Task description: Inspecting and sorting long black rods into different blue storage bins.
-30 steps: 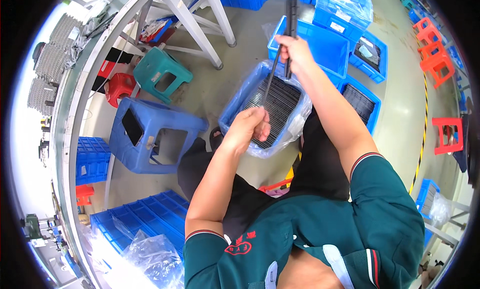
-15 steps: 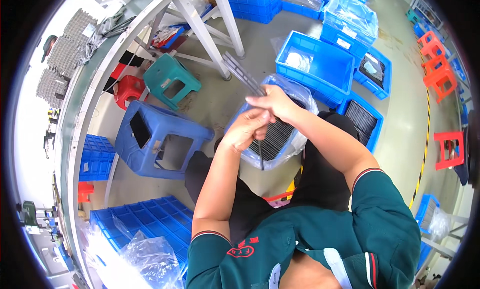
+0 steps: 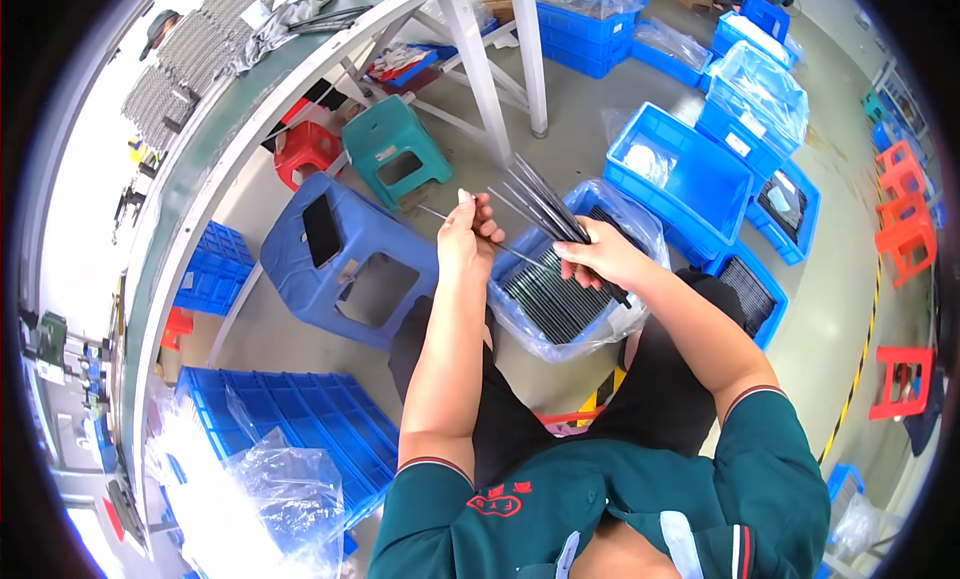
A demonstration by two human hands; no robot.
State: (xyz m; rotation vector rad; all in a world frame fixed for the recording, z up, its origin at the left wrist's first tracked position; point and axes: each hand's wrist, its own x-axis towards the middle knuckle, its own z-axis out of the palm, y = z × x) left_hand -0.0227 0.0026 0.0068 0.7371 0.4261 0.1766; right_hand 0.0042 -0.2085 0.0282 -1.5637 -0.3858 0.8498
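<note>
In my right hand (image 3: 603, 254) is a fanned bundle of thin dark rods (image 3: 540, 201), slanting up and to the left. My left hand (image 3: 468, 234) pinches one separate slim rod (image 3: 522, 258) between its fingers, pointing down toward the right. Both hands are raised over a blue bin lined with a clear plastic bag (image 3: 645, 224). Inside that bin lie rows of similar dark rods (image 3: 560, 304), partly covered by my right hand and the bundle. The bin stands on the floor between my knees.
A blue stool (image 3: 300, 264) with a black phone (image 3: 321, 231) on it is at left, beside a green stool (image 3: 395, 149). Blue bins (image 3: 680, 179) stand to the far right. Stacked blue crates (image 3: 290, 429) are at near left. A white-legged table (image 3: 475, 69) runs along the left.
My hands, close together before, are now apart. The bundle in my right hand has fanned out, and my left hand has moved left with a single rod. The view has shifted.
</note>
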